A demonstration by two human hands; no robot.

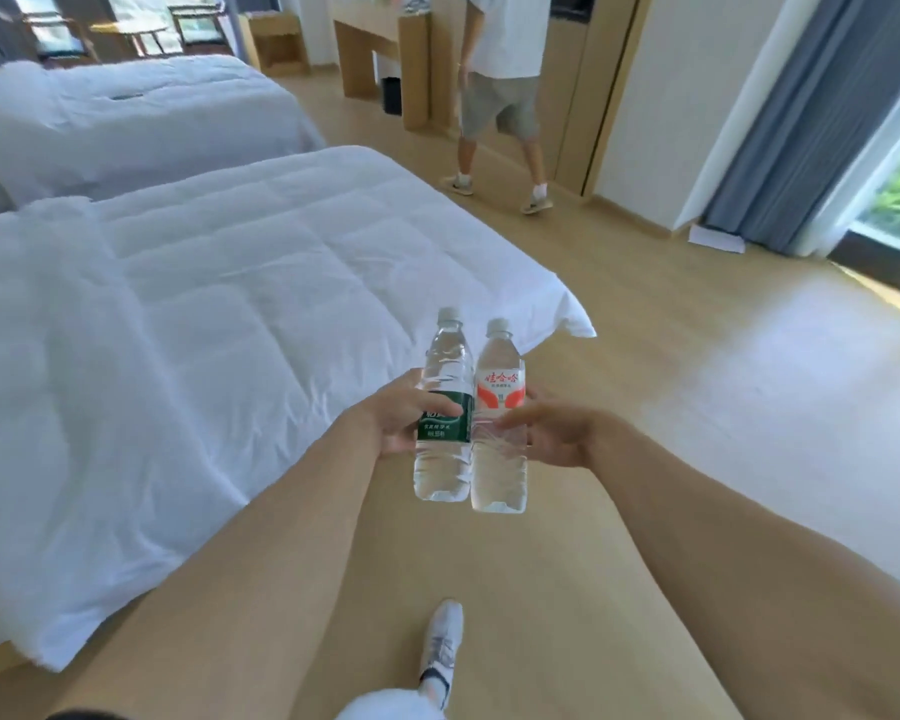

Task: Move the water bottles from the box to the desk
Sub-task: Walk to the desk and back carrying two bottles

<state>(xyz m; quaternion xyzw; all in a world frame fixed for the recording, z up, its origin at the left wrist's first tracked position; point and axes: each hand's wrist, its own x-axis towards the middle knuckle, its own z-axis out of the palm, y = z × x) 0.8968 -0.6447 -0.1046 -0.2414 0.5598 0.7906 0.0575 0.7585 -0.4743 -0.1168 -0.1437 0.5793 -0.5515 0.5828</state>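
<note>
Bottles: two, upright, touching; left hand (396, 418) grips green-label bottle (442, 407), right hand (552, 433) red-label bottle (500, 418).

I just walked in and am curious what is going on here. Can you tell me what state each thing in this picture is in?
Green-label bottle: capped, full, upright, held by the left hand.
Red-label bottle: capped, full, upright, held by the right hand, touching the green one.
Near bed: made, white duvet spread.
Curtain: drawn aside.
Desk: far off, no bottles seen on it.
</note>
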